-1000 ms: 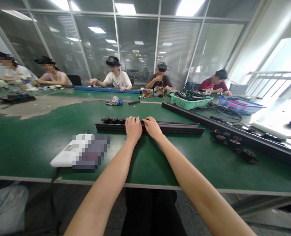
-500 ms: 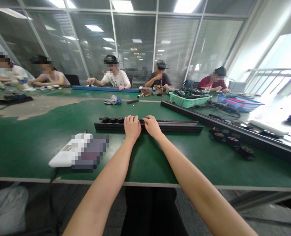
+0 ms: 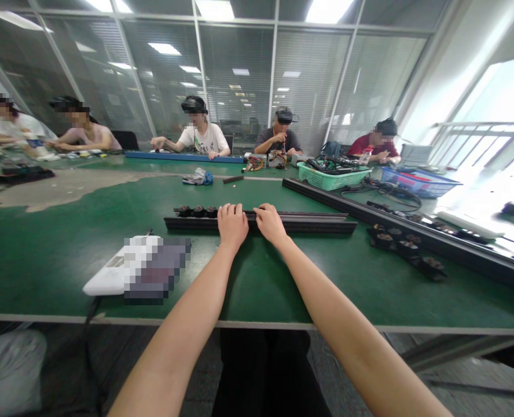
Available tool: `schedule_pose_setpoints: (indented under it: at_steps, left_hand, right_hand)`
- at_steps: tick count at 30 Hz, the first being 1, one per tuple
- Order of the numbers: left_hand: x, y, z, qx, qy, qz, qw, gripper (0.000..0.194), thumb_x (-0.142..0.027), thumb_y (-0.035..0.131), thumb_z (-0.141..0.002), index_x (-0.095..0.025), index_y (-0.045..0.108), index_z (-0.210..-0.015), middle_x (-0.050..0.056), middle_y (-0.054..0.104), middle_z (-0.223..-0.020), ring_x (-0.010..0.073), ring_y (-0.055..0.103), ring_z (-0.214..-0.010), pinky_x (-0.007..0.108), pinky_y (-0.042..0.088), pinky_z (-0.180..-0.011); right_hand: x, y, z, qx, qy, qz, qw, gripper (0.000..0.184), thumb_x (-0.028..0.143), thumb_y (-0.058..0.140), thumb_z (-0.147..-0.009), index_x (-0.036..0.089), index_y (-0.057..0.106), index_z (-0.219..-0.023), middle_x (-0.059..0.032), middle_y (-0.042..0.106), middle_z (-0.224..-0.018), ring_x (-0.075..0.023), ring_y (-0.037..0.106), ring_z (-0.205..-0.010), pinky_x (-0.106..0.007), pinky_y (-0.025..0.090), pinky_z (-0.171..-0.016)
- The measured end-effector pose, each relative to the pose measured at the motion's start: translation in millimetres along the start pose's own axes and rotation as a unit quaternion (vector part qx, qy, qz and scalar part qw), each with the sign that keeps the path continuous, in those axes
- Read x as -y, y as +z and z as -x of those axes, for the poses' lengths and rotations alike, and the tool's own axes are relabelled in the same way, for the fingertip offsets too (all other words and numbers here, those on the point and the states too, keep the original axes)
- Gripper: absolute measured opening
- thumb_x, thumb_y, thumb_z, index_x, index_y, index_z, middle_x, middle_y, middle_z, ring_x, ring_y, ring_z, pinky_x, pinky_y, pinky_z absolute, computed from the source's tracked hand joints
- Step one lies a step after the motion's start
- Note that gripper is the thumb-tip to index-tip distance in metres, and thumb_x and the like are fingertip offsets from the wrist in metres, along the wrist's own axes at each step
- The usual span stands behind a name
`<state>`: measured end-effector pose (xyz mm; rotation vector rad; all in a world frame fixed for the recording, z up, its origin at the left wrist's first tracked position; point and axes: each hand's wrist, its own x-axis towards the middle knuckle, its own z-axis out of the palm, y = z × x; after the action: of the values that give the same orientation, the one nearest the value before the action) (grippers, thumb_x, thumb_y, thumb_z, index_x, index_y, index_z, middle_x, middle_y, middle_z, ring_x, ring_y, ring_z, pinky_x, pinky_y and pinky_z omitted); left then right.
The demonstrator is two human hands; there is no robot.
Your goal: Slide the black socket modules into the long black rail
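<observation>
Now the black rail point(image 3: 304, 227) lies parallel to the bench point(image 3: 265, 289) near edge, left grip point(image 3: 232, 225) and right grip point(image 3: 271, 222) at its middle, clamped or not, can't tell; probably stiff, lightish, best held mid-length

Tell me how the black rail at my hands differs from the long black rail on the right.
Pose: the rail at your hands lies roughly along the near table edge; the long rail slants from near the green basket toward the picture's right edge.
Size: the long rail looks longer than the rail at your hands.
Contact: your left hand and right hand are at the first; neither is at the long rail.
Shared: both are black.
</observation>
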<state>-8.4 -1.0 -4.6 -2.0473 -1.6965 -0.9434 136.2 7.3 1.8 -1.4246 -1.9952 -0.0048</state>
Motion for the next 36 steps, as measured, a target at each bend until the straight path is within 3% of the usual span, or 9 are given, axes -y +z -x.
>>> schedule_pose_setpoints:
  at_steps: [36]
  left_hand:
    - [2.3,2.1,-2.5,-0.018,-0.003,0.038,0.999,0.043,-0.025,0.042,-0.102,-0.012,0.069,-0.133,0.021,0.073,-0.134,0.0378,0.055,-0.143,0.058,0.035,-0.127]
  right_hand:
    - [4.8,-3.8,4.3,-0.001,0.019,0.014,1.000,0.044,0.012,0.045,-0.103,0.013,0.076,-0.134,-0.0196,0.063,-0.139,-0.0290,0.054,-0.130,-0.040,0.048,-0.112]
